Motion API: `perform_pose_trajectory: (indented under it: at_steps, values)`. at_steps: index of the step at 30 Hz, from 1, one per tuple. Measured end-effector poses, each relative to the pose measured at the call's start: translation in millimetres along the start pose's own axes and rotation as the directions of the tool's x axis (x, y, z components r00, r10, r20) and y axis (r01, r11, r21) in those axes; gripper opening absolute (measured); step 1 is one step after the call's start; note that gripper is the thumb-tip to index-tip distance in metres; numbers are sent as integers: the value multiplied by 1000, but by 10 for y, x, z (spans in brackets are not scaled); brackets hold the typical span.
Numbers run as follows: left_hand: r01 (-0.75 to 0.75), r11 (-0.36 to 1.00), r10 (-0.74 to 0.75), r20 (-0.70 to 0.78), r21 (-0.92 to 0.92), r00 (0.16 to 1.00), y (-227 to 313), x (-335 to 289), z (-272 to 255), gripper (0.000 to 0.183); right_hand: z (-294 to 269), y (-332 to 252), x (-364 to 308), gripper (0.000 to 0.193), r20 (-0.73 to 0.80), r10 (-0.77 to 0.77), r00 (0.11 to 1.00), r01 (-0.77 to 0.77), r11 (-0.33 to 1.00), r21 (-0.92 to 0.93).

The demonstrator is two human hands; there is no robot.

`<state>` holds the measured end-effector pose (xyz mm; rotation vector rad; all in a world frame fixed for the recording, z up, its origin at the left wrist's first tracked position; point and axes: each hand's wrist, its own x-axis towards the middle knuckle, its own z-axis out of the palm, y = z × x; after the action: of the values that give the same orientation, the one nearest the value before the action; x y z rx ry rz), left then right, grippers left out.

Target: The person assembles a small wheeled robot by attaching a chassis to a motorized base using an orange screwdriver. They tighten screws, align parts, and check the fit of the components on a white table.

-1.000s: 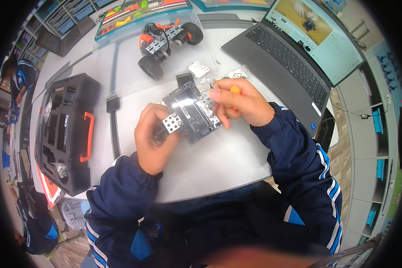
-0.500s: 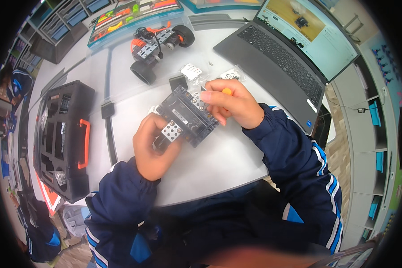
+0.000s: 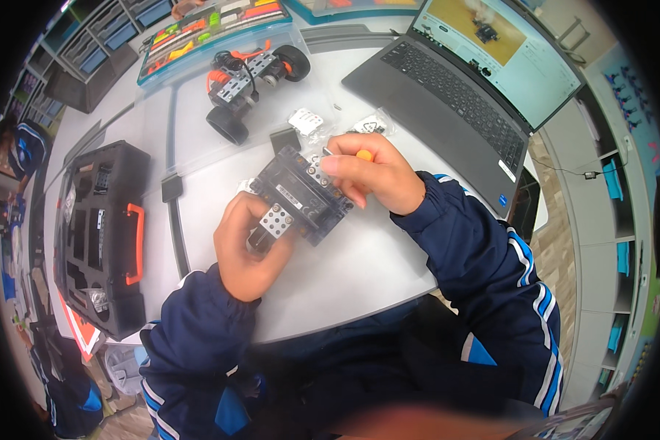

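Observation:
My left hand (image 3: 243,253) grips a dark translucent electronics box (image 3: 304,202) by its near left corner. Beside my thumb, a perforated metal bracket (image 3: 276,218) with screws is fixed to the box. A second metal bracket (image 3: 318,173) sits at its far right side. There my right hand (image 3: 378,174) pinches a small tool with a yellow end (image 3: 364,155); most of it is hidden by the fingers, so its exact kind cannot be told. The box is held tilted above the white table (image 3: 345,286).
A wheeled metal chassis (image 3: 242,86) with orange parts stands beyond my hands. To the right is an open laptop (image 3: 425,103); to the left, a black case (image 3: 99,242) with an orange handle. Small plastic packets (image 3: 374,123) and a bin of coloured parts (image 3: 205,37) lie farther back.
The whole view has shifted slightly. Both hands keep the same grip on the box and the yellow-ended tool. The picture on the laptop screen differs a little.

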<state>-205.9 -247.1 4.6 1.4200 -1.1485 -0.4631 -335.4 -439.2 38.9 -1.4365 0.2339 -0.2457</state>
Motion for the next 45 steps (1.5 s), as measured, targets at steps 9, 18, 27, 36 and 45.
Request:
perform_pose_trajectory:
  at_steps: [9, 18, 27, 36, 45]
  values:
    - [66, 993, -69, -31, -102, 997, -30, -8, 8, 17, -9, 39, 15, 36, 15, -42, 999, 42, 999, -13]
    - [40, 998, -41, -20, -46, 999, -2, -10, 7, 20, -22, -7, -7, 30, 4, 12, 1000, -12, 1000, -23]
    - [27, 1000, -27, -15, -16, 1000, -4, 12, -5, 20, -31, -19, 6, 28, 2, 54, 999, -54, 998, -40]
    - [46, 984, -40, 42, -172, 998, 8, 26, -37, 19, -56, -58, -12, 25, -25, -30, 999, 29, 998, -62]
    - [246, 873, -188, 175, -421, 967, 18, 47, 24, 17, -65, -91, -18, 24, -42, -41, 998, 37, 997, -74]
